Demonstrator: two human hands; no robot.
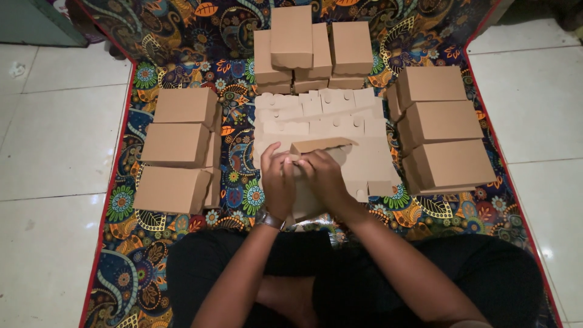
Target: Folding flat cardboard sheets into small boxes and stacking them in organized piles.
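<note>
Both hands, the left hand [277, 180] and right hand [323, 176], gripped a half-folded brown cardboard box [317, 147] at frame centre, over a stack of flat brown cardboard blanks [322, 112] on the patterned floor mat [240, 182]. Finished brown boxes [176, 146] lay left.

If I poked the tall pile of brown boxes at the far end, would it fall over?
Probably yes. The stacked boxes sit unevenly, the top one overhanging, so a poke could tip it. They look like thin cardboard, likely empty and light, so they would slide easily on the patterned cloth. They would probably dent rather than break.
</note>
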